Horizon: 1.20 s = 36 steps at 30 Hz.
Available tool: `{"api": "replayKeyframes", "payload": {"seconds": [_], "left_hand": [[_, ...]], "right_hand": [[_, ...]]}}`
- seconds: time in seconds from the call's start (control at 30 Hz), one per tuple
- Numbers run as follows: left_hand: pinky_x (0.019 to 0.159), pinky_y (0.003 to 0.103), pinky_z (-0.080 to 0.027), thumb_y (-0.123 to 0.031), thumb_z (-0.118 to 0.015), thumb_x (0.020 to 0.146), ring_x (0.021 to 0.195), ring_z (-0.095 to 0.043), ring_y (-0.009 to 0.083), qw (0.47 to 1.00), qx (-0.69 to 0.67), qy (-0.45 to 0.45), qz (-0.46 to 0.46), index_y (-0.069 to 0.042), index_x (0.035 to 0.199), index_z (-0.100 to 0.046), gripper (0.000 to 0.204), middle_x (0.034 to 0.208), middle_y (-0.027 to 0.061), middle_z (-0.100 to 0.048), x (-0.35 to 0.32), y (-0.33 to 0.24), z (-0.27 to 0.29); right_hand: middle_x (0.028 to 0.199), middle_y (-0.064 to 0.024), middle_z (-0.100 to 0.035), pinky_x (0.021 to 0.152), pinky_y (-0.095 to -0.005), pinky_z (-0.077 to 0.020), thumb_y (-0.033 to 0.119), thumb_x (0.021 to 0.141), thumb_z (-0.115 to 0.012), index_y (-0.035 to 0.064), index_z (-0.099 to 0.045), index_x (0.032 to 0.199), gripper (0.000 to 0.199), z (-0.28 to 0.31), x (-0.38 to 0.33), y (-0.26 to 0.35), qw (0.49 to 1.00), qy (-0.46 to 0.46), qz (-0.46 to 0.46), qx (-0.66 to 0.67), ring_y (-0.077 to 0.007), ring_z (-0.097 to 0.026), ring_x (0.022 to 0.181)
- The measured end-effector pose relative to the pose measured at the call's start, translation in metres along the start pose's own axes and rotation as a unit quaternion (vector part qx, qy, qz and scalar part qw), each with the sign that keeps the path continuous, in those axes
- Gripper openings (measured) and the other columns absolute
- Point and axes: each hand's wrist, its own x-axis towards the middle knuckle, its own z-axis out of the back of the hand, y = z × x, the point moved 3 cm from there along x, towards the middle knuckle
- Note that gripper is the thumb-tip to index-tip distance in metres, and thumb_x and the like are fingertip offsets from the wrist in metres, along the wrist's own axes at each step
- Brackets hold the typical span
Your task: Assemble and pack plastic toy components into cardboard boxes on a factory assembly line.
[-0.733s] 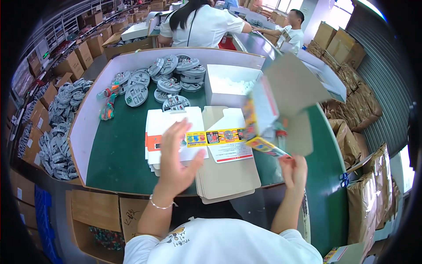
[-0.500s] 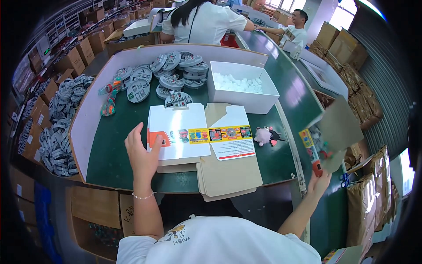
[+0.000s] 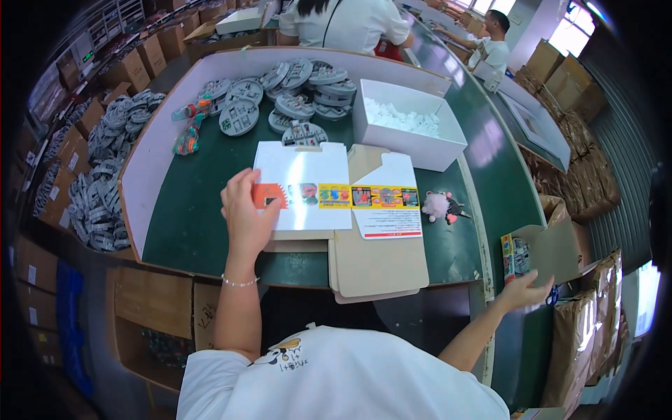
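A stack of flat printed cartons (image 3: 378,259), white and coloured on top with grey-brown card showing, lies before me on the green table. My left hand (image 3: 245,210) is at the left edge of the top carton (image 3: 308,164), its fingers curled at the edge and its thumb lying on the printed face. Out to the right, my right hand (image 3: 526,290) has its fingers apart and empty, just below an opened carton (image 3: 556,245). That carton stands on the right-hand green surface with its flap up and grey and coloured parts inside.
Grey round discs with small parts (image 3: 294,105) are heaped at the back, near orange-and-teal plastic pieces (image 3: 187,136). A white box of small white pieces (image 3: 413,143) stands back right. A pink plush trinket (image 3: 437,206) and blue scissors (image 3: 553,295) lie rightward. Co-workers sit beyond.
My right hand has let go of the opened carton, which now stands on the right-hand surface. The left hand's fingers have curled in at the flat carton's edge. The view has shifted slightly.
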Motion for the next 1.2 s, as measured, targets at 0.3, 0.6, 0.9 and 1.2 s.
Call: {"api": "replayKeyframes", "payload": {"seconds": [0.3, 0.6, 0.9, 1.2], "left_hand": [[0.107, 0.048, -0.031, -0.042, -0.083, 0.067, 0.131, -0.037, 0.0322, 0.995, 0.057, 0.046, 0.063, 0.001, 0.138, -0.045, 0.091, 0.14, 0.0135, -0.044, 0.005, 0.005, -0.001], [0.111, 0.051, -0.024, -0.047, -0.086, 0.062, 0.141, -0.023, 0.0363, 0.994, 0.08, 0.072, 0.018, 0.004, 0.145, -0.031, 0.112, 0.151, 0.0206, -0.029, 0.001, -0.008, 0.0], [0.103, 0.04, -0.042, -0.027, -0.085, 0.074, 0.129, -0.048, 0.0257, 0.941, -0.328, -0.077, 0.019, 0.004, 0.145, -0.031, 0.094, 0.143, 0.0199, -0.045, 0.007, -0.013, 0.005], [0.093, 0.034, -0.049, -0.019, -0.077, 0.083, 0.117, -0.058, 0.0216, 0.865, -0.43, 0.239, -0.098, 0.005, 0.132, -0.051, 0.06, 0.133, 0.0192, -0.056, 0.019, -0.058, 0.078]], "right_hand": [[0.125, -0.0131, -0.058, 0.095, -0.0364, -0.0447, 0.011, 0.088, -0.065, 0.0016, -0.071, 0.105, 0.02, -0.037, -0.06, 0.239, 0.753, 0.488, 0.198, 0.394, -0.0275, -0.056, 0.114], [0.122, -0.0166, -0.056, 0.083, -0.0341, -0.0488, 0.025, 0.087, -0.072, -0.006, -0.062, 0.114, 0.042, -0.079, -0.15, 0.325, 0.654, 0.615, 0.293, 0.328, -0.0208, -0.057, 0.095], [0.088, -0.0036, -0.065, 0.06, -0.0231, -0.0474, 0.02, 0.09, -0.071, -0.0008, -0.061, 0.105, 0.027, -0.056, -0.119, 0.34, 0.503, 0.739, -0.097, 0.437, -0.0067, -0.057, 0.065], [0.084, -0.0017, -0.064, 0.059, -0.0214, -0.0453, 0.007, 0.092, -0.065, -0.0016, -0.063, 0.096, 0.009, -0.025, -0.042, 0.353, 0.437, 0.65, -0.092, 0.615, -0.0067, -0.057, 0.063]]}}
